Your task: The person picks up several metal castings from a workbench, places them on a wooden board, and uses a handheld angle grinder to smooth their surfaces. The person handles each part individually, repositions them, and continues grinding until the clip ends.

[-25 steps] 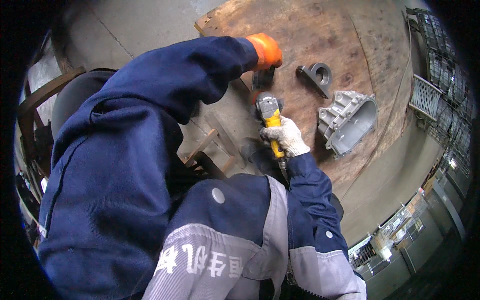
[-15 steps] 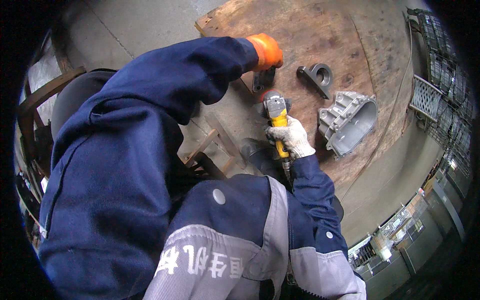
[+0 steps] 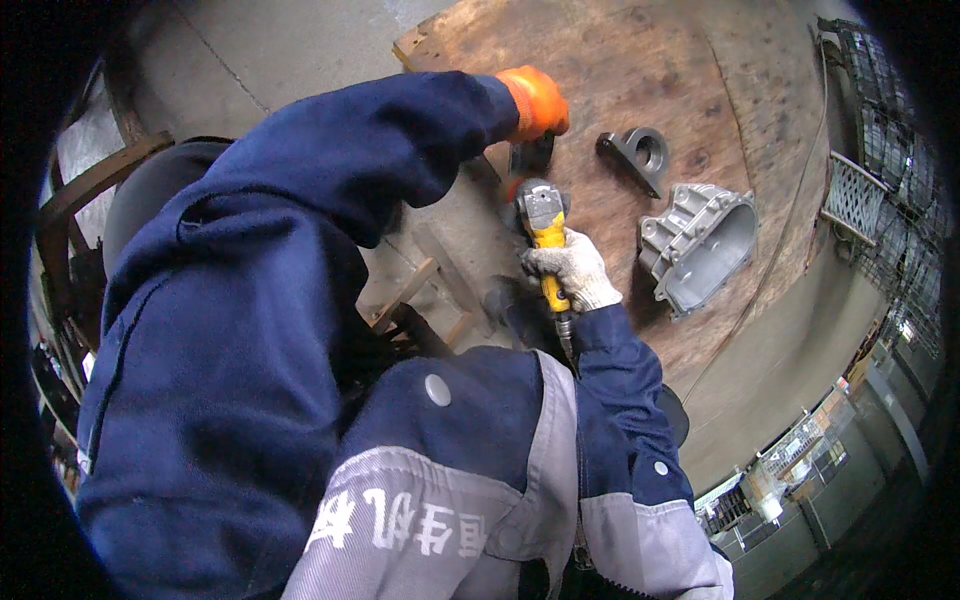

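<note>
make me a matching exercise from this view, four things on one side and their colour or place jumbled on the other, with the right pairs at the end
Things
1. left hand
2. right hand
3. power tool
4. cast housing

Colour or place
A. yellow-bodied, gripped in a hand
B. silver-grey, resting on the wooden board
C. gloved in orange
D. gloved in white

Right pairs: 1-C, 2-D, 3-A, 4-B

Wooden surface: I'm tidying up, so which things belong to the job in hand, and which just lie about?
In use, it seems:
yellow power tool, in the right hand
dark metal part, at the left hand

Lying about, apparently:
ringed bracket
grey housing
</note>
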### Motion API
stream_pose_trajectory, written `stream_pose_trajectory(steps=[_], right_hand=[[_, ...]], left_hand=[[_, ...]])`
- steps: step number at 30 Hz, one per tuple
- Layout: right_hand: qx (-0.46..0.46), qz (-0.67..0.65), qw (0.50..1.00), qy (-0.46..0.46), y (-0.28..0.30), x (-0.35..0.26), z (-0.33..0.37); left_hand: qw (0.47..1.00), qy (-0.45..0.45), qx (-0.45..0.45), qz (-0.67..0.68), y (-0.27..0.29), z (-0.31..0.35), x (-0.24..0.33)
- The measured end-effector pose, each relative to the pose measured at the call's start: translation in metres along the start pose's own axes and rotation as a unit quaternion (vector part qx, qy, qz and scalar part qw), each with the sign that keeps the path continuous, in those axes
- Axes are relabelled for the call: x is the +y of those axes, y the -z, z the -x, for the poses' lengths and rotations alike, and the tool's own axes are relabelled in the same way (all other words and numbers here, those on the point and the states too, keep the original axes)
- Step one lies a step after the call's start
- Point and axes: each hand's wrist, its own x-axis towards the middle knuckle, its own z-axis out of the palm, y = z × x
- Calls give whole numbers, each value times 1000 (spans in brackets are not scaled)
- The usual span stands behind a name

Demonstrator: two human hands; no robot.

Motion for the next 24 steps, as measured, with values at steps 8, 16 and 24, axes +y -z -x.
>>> stream_pose_trajectory(steps=[8, 16, 24], right_hand=[[12, -3, 1000, -5, -1, 6, 1], [14, -125, 992, 32, 35, 6, 52], [39, -335, 931, 144, 78, 17, 122]], left_hand=[[999, -32, 12, -36, -4, -6, -3], [999, -14, 9, -43, -17, -13, -1], [945, 93, 166, 265, -39, 32, 2]])
